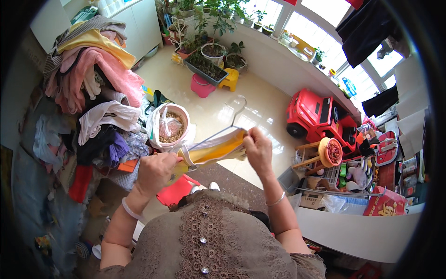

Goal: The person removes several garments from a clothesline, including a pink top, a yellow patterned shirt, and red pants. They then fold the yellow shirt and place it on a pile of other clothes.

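A yellow garment with a white waistband (212, 153) is stretched between my two hands in front of my body. My left hand (158, 171) grips its left end, and my right hand (258, 150) pinches its right end. Along the garment's far side runs a clothes hanger (219, 132), whose metal hook (241, 108) points away from me. Part of the hanger is hidden by the cloth and my right hand. How the hanger is fixed to the garment I cannot tell.
Piled clothes (94, 73) rise at the left, beside a pink bucket of pellets (181, 117). A red stool (176, 191) stands below my hands. Potted plants (209, 66) line the far side. At the right are a red toy car (313, 111) and a wooden stool (315, 157) bearing a bowl.
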`<state>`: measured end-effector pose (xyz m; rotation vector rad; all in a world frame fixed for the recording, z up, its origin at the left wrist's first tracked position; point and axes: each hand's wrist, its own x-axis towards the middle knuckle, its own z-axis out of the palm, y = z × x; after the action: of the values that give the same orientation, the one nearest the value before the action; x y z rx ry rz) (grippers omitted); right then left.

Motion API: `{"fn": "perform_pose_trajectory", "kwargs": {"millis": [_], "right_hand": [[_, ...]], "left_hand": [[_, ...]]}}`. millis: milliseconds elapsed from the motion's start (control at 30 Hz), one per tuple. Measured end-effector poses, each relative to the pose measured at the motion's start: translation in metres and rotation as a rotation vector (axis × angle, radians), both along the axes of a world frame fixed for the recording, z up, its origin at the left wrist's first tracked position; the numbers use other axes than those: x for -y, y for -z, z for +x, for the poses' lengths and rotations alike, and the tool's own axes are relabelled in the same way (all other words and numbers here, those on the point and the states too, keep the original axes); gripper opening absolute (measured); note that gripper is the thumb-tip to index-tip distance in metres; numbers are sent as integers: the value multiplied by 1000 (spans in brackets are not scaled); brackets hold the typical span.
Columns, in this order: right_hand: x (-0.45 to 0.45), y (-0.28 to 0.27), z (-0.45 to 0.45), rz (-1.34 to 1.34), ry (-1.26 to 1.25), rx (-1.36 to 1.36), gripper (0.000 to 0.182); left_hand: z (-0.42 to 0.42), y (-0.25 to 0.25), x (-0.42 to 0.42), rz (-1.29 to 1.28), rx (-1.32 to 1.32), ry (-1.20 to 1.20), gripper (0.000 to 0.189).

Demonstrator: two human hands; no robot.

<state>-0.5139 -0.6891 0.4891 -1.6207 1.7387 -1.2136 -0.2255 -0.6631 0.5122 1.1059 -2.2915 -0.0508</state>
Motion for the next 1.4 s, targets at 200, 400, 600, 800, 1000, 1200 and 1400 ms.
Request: {"fn": "perform_pose_trajectory", "kwargs": {"millis": [200, 400, 600, 800, 1000, 1200, 1400], "right_hand": [[13, -6, -26, -81, 54, -230, 16], [-11, -12, 33, -156, -127, -242, 14], [-15, -5, 50, -181, -387, -59, 13], [8, 58, -13, 367, -404, 519, 19], [22, 202, -52, 911, -290, 698, 40], [66, 217, 13, 637, -260, 1316, 57], [90, 186, 27, 489, -230, 1246, 41]], "left_hand": [[5, -14, -3, 64, 11, 150, 16], [-34, 2, 1, 387, -205, 56, 26], [-42, 27, 10, 733, -633, 21, 17], [-10, -35, 33, 1076, -1067, -49, 10], [-7, -110, 35, 1018, -1185, 40, 8], [-6, -147, 36, 840, -1188, -9, 13], [22, -150, 37, 679, -1231, -114, 22]]}}
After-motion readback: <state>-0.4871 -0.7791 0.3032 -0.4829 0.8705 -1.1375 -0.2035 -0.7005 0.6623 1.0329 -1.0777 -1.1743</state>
